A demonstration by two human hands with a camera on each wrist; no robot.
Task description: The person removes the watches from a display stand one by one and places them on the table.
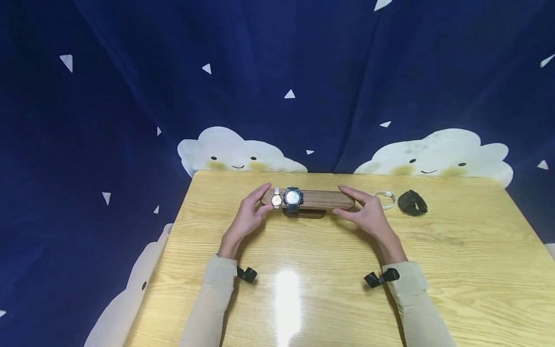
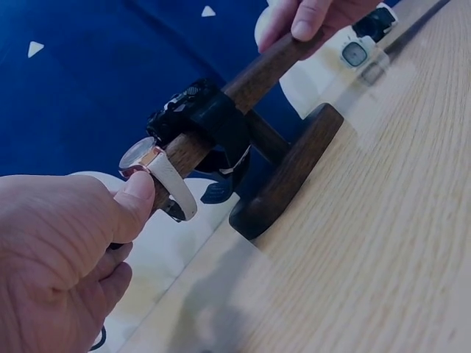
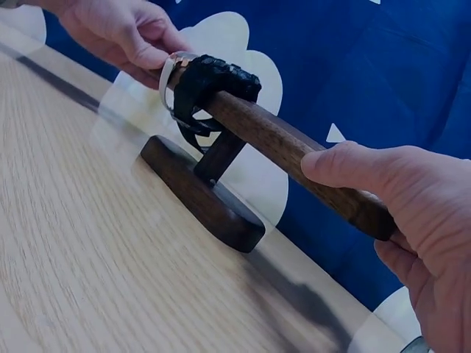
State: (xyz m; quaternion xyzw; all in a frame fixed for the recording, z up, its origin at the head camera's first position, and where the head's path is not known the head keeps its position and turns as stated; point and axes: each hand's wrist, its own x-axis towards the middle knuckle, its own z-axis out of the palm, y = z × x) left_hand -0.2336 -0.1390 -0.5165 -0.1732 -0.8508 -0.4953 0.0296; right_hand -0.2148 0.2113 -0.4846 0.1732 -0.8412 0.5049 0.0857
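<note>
A dark wooden watch stand (image 1: pixel 327 199) stands near the table's back edge, a T-shaped holder with a long rounded bar over an oblong base (image 3: pixel 199 198). My left hand (image 1: pixel 247 217) grips the bar's left end, its thumb right at a small watch (image 2: pixel 171 179) with a white strap and a rose-gold case. Beside that, a chunky black watch (image 1: pixel 293 196) is looped round the bar, left of the post. With thumb and fingers my right hand (image 1: pixel 368 214) holds the bar's bare right end. Both watch faces point upward in the head view.
To the right of my right hand, a white watch (image 2: pixel 355 54) and a black watch (image 1: pixel 409 202) lie on the wooden table (image 1: pixel 329 255). Behind the table hangs a dark blue curtain (image 1: pixel 260 48) with clouds and white triangles.
</note>
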